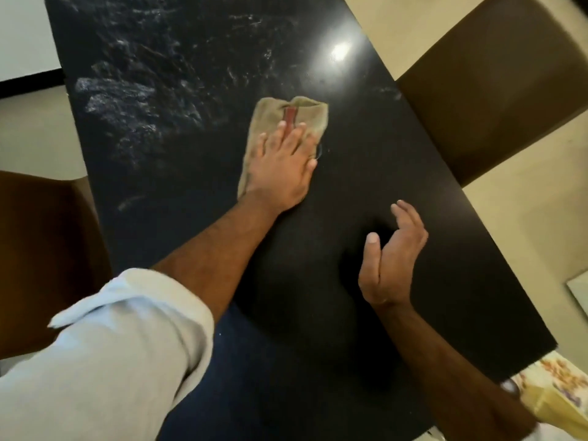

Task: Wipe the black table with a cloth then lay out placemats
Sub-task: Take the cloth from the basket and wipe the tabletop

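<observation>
A person's left hand (281, 168) presses flat, fingers spread, on a folded tan cloth (286, 135) with a reddish stripe, lying near the middle of the black bench (397, 173). The palm covers the cloth's near half; the far half, with the stripe, shows beyond the fingertips. The forearm runs back from the cloth to a rolled-up pale sleeve (117, 338) at the near left.

Nearer than the cloth and to its right, the right hand (393, 259) hangs over the bench, empty, palm turned inward, fingers loosely curled and apart, thumb raised. Whether it touches the surface cannot be told.

Beyond the cloth and to its left, the bench top is streaked with pale, smeary marks (133, 103); a bright spot of reflected light (339, 51) sits just beyond the cloth to the right. The surface around and nearer than the cloth looks even and dark.

A brown chair (496, 87) stands to the right of the cloth, off the bench's edge, and another brown chair (41, 256) stands to the left. At the near right corner of the bench, well away from the cloth, a yellowish floral-patterned item (560, 396) is partly in view, its kind unclear.
</observation>
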A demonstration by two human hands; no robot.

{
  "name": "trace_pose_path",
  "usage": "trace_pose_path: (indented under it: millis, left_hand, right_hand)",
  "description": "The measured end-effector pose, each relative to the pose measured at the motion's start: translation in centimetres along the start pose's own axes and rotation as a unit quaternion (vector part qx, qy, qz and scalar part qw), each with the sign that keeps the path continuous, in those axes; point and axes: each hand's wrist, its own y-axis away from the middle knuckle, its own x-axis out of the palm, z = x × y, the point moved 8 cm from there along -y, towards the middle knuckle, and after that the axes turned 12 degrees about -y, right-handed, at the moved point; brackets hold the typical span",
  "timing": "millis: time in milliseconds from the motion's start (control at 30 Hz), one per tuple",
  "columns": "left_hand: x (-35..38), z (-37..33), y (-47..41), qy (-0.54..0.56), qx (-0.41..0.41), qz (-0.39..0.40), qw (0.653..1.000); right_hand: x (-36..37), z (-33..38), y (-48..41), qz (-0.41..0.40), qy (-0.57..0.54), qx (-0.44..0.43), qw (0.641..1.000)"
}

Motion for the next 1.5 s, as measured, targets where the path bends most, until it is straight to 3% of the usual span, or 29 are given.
trace_pose_path:
  millis: [100,200,333,467,633,900,1000,1133,1200,1267,1300,1400,1500]
  left_hand:
    - [-0.4,-7.0,1.3,-0.011,0.109,-0.009,0.994]
    - [0.3,-11.1,7.9,-0.024,0.207,-0.006,0.978]
    - [1.0,-10.9,18.6,-0.023,0.239,0.002,0.971]
    - [1.4,-5.6,27.3,-0.031,0.203,0.007,0.979]
    - [2.0,1.6,33.6,-0.025,0.055,0.033,0.998]
    - [0.9,7.8,27.4,0.019,-0.155,0.032,0.987]
    - [0.5,7.5,22.9,0.051,-0.162,0.021,0.985]
    - [0.2,1.2,20.7,0.118,-0.066,0.029,0.990]
    - [-0.4,-0.6,21.2,0.276,-0.021,0.048,0.960]
    - [-1.3,1.7,22.2,0.459,-0.045,0.026,0.887]
    - [-1.5,4.0,22.9,0.479,-0.076,0.001,0.875]
    - [-0.3,11.2,24.8,0.381,-0.143,-0.002,0.914]
    - [1.3,13.6,25.6,0.323,-0.108,0.065,0.938]
  right_hand:
    - [-1.2,-0.8,0.0,-0.079,-0.048,-0.003,0.996]
    - [-1.7,-1.6,-0.1,-0.105,-0.086,0.013,0.991]
    - [-2.6,-2.5,-0.2,-0.138,-0.198,0.064,0.968]
    - [-3.2,-3.0,-0.4,-0.137,-0.269,0.145,0.942]
    - [-3.8,-1.6,1.2,-0.068,-0.237,0.133,0.960]
    - [-1.6,3.2,9.2,0.054,-0.208,0.069,0.974]
    - [0.0,4.8,11.5,0.053,-0.226,0.081,0.969]
    - [2.5,7.6,12.7,0.037,-0.223,0.066,0.972]
    - [4.5,8.8,12.7,0.056,-0.194,0.071,0.977]
    - [7.1,9.6,12.2,0.085,-0.115,0.086,0.986]
    - [8.7,10.1,11.9,0.099,-0.053,0.080,0.991]
    - [13.4,11.5,11.6,0.128,0.167,0.055,0.976]
    - [15.6,12.6,12.6,0.146,0.264,0.050,0.952]
